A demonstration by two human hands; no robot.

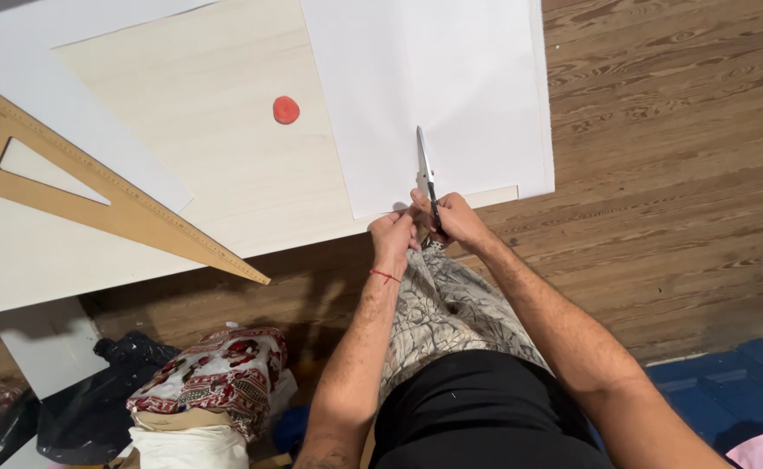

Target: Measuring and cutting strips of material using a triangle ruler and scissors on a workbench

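Observation:
My right hand (460, 219) grips a pair of scissors (424, 168) whose blades point away from me into the near edge of a large white sheet of paper (451, 87). My left hand (393, 233), with a red thread around the wrist, pinches the near edge of that sheet just left of the blades. The sheet lies on a pale wooden board (208, 130) and overhangs its near edge. Both hands sit close together at the board's near edge, above my patterned trouser leg.
A large wooden set square (95, 187) lies on the left of the board over another white sheet (60, 95). A small red disc (286, 109) sits mid-board. Below left are a patterned cloth bundle (216, 373) and black bag (95, 391). Wood floor (660, 156) lies right.

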